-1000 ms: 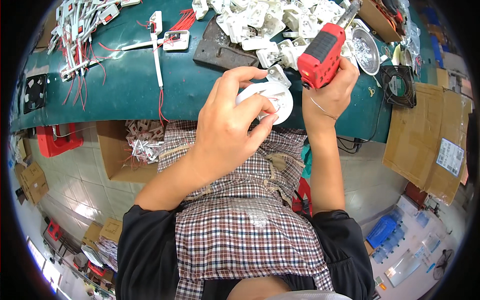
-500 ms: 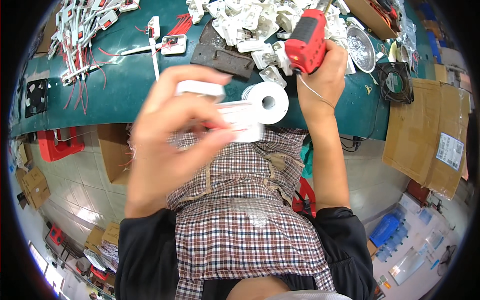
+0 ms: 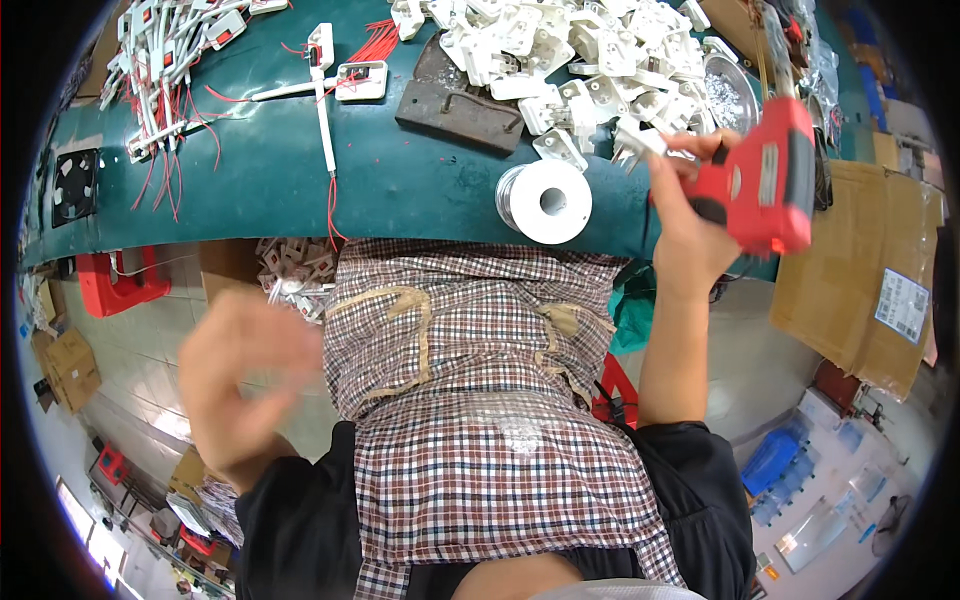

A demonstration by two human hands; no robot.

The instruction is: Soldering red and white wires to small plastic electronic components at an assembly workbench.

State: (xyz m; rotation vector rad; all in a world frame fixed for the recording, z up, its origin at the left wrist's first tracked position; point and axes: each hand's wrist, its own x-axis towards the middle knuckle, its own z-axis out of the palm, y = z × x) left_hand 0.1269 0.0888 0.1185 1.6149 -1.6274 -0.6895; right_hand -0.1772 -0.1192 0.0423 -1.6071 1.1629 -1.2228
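Observation:
My right hand (image 3: 695,225) holds a red and black pistol-shaped power tool (image 3: 770,185) at the right of the table, its rod end pointing away from me. The thumb and fingertips of that hand are at a small white plastic housing (image 3: 640,138), by the near right edge of a pile of white housings (image 3: 600,50). Smeared by motion, my left hand (image 3: 245,375) is off the table's edge at lower left, nearest an open carton (image 3: 228,275) of white parts with red wires. Whether its fingers hold anything does not show.
A spool of silvery wire (image 3: 552,202) stands near the table edge. Beyond it lies a dark metal block with a handle (image 3: 460,115). Wired white assemblies (image 3: 325,125) are at centre left, with a heap of more (image 3: 165,70) at far left. A metal bowl (image 3: 728,90) is behind the tool.
My left hand has drawn back toward lower left, and the white piece it held is no longer seen in it. My right hand has swung the power tool right and nearer, over the table's right side.

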